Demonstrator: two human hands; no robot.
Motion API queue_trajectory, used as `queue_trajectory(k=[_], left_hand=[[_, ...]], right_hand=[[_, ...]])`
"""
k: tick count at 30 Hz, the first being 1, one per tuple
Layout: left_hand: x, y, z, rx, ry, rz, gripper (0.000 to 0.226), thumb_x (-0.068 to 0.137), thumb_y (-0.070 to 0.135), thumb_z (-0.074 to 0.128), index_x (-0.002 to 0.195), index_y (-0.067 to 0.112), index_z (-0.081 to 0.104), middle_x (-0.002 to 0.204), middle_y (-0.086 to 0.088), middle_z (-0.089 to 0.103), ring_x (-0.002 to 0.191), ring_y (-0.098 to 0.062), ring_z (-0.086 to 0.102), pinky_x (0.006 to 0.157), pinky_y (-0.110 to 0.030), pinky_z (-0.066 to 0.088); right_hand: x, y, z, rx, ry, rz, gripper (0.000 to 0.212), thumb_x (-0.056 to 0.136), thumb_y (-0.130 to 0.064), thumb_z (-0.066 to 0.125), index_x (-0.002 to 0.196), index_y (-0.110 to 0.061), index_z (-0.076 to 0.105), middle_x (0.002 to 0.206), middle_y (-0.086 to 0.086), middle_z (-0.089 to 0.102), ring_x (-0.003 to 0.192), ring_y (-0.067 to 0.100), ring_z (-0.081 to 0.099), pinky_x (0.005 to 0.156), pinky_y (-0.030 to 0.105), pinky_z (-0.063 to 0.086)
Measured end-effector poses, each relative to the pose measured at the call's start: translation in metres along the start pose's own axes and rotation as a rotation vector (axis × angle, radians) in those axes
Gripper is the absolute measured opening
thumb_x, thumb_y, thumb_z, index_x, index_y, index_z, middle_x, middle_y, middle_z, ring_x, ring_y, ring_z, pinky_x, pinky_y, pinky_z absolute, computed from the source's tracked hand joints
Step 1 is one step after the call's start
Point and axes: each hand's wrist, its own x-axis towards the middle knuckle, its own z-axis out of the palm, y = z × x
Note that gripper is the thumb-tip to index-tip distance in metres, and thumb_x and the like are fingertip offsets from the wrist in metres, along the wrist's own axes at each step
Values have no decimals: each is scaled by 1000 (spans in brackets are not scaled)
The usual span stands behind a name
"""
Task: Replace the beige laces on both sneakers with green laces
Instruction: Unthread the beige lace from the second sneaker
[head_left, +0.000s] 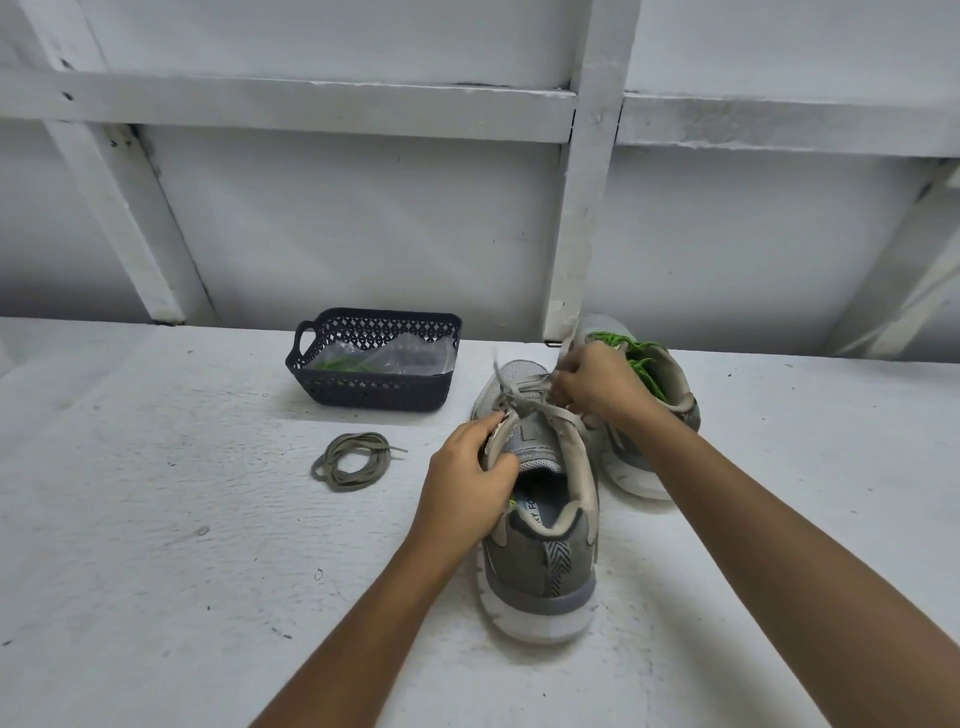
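Grey mesh sneaker (540, 561), left grip (467, 488) clasping its padded collar, right grip (597, 384) pinching flat beige lace (524, 402)

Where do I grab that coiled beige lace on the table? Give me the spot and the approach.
Come straight down from above: the coiled beige lace lies flat on the table. Put the grip across the bundled strands on its left side, so all loops likely lift together; the loose tip at its right would probably unwind.
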Motion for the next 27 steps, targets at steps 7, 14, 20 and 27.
queue_trajectory(k=[7, 14, 20, 27], left_hand=[[0, 1, 0, 3, 5, 1, 46, 86, 9, 55, 131, 19, 55, 125, 10, 58, 108, 0, 50, 94, -16, 38], [0, 2, 0, -6, 9, 4, 46, 86, 8, 55, 130, 19, 56, 125, 8, 58, 108, -2, 51, 97, -20, 40], [1, 0, 1, -5, 2, 1, 45, 86, 9, 55, 129, 21, 57, 122, 11, 58, 104, 0, 52, 91, -15, 39], [1, -1, 1, -3, 6, -1, 44, 85, 9, 55, 128, 21, 58, 117, 12, 59, 102, -1, 53, 89, -16, 39]], right_hand=[[18, -7, -21, 562, 284, 165, 20, 99, -13, 37, 90, -5, 52, 73, 12, 58, 51, 19, 57, 47, 35, 54], [-7, -5, -3, -112, -103, 54, 27, 89, -21, 60, 85, 3, 71, 73, 16, 66, 71, 25, 63, 62, 27, 45], [10, -5, -7, 235, 135, 132, 25, 93, -5, 43, 81, 7, 61, 84, 28, 67, 80, 42, 66, 77, 50, 55], [4, -7, -5, 208, 41, 176, 35, 95, -20, 49, 79, 8, 64, 79, 26, 66, 71, 36, 66, 71, 44, 57]])
